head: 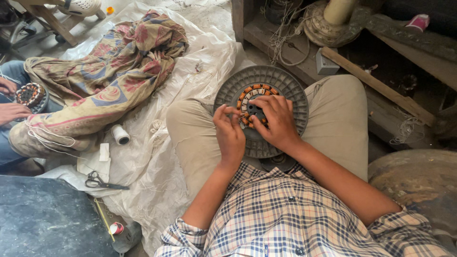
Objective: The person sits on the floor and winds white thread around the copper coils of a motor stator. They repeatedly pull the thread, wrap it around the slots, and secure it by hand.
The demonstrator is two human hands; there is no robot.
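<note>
Head view: fingers of both hands pinch at the orange coil ring w/ fine wire; left hand nips the ring's left edge, right hand covers the right side, fingers curled on the windings, prob. to steady it. The ring sits in a grey ribbed disc propped across the lap, so it's close and angled to the eyes. Scissors and a white spool lie on the plastic sheet within reach, left. Another person's hands hold a second coil at far left.
</note>
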